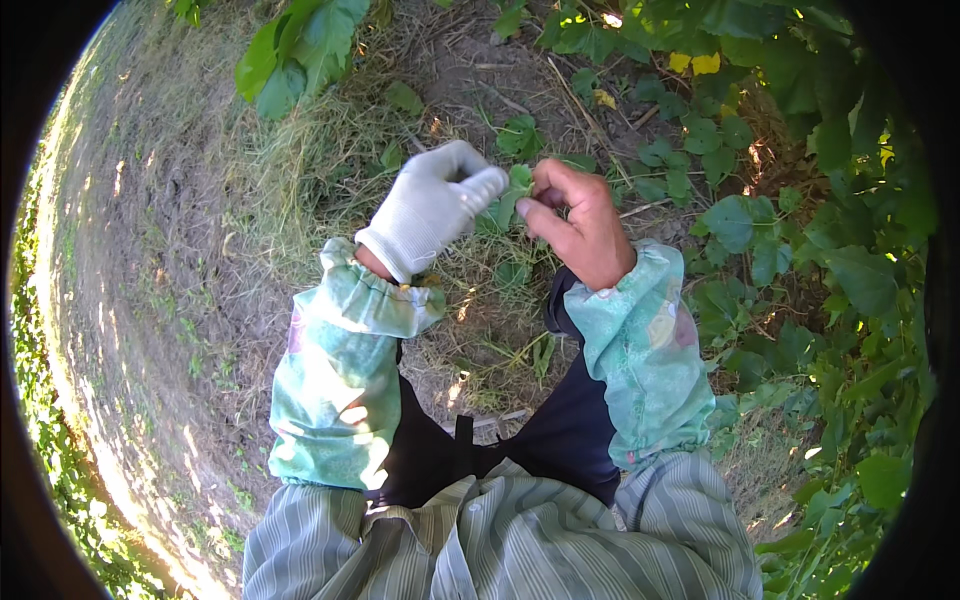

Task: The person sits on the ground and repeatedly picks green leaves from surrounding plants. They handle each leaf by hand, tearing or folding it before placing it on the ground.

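Observation:
My left hand [431, 206] wears a pale knitted glove, its fingers curled and the thumb and forefinger pinched at the left edge of a small green leaf [515, 193]. From the other side my bare right hand [581, 217] grips the same leaf between thumb and bent forefinger. Part of the leaf is hidden by the fingers. Both hands are close together above the ground, in front of my knees. Just beyond them a lobed green leaf [520, 137] shows near the soil.
Leafy vines [795, 247] crowd the right side. A cluster of large leaves [300, 56] hangs at the upper left. Dry cut grass [300, 172] and bare soil [465, 67] cover the ground. My dark-trousered legs [570, 405] are spread below my arms.

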### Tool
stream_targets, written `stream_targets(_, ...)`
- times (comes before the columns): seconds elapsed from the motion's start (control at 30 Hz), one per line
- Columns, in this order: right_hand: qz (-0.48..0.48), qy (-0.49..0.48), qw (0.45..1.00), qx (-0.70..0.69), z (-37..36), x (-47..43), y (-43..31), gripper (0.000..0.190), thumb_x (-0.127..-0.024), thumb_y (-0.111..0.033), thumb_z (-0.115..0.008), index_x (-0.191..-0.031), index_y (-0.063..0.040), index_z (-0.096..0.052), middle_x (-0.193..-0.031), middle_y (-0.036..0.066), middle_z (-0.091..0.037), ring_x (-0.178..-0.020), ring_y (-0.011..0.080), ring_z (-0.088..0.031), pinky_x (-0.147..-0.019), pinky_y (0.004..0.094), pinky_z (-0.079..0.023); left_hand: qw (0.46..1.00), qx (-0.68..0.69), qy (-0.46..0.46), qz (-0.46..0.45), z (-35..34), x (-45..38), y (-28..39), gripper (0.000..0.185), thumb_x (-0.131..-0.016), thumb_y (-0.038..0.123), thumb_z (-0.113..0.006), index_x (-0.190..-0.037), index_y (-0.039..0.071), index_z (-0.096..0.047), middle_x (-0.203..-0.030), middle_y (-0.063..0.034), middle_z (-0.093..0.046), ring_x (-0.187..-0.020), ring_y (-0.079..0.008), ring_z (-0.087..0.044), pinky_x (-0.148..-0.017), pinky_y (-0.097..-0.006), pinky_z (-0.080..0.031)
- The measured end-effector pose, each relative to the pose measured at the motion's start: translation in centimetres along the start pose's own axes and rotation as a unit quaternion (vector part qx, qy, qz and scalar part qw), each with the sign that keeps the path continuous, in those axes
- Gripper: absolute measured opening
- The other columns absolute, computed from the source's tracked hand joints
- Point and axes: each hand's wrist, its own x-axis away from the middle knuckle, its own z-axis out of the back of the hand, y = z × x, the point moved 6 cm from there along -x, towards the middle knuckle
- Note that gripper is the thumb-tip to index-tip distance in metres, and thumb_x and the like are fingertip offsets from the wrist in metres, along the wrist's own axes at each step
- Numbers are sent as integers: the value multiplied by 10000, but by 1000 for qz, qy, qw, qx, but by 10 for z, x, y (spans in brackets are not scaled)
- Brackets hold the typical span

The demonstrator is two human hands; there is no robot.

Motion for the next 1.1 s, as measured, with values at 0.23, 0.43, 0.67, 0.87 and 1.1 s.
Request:
stream_targets(0.23,73,78,977,186,-3,-3,-15,139,-828,-13,-711,-897,10,-592,-817,159,-662,-661,338,-663,-595,424,-499,989,-134,20,-55,-10,-5,-6,371,-972,369,-718,-943,3,-673,-726,4,-619,-655,-83,-591,-613,-236,-492)
stream_targets(0.43,59,89,981,163,-7,-2,-10,159,-794,-3,-717,-895,1,-595,-844,159,-643,-698,368,-662,-618,460,-492,998,-32,42,-30,-10,-8,-11,352,-997,306,-682,-886,-29,-672,-722,-36,-631,-663,-98,-551,-599,-304,-468)
stream_targets(0.67,75,89,982,148,-11,-2,-14,136,-825,17,-721,-894,5,-604,-826,150,-659,-680,313,-681,-596,397,-510,974,-164,83,-132,-10,-4,-3,269,-998,233,-655,-916,-23,-671,-697,-68,-594,-635,-111,-530,-588,-315,-453)
stream_targets(0.87,-15,109,994,-26,2,-4,0,108,-894,-29,-731,-959,8,-653,-796,58,-688,-680,108,-635,-618,280,-522,992,-73,88,-49,5,-3,-4,238,-1019,206,-613,-929,-7,-665,-728,-37,-621,-630,-105,-555,-580,-292,-461)
stream_targets(1.1,-20,119,985,-120,13,-3,2,222,-916,-117,-754,-1065,19,-658,-878,74,-694,-763,109,-643,-672,268,-531,999,-3,38,-32,11,2,3,309,-1077,221,-490,-925,-9,-628,-750,-26,-608,-641,-100,-560,-607,-265,-469)
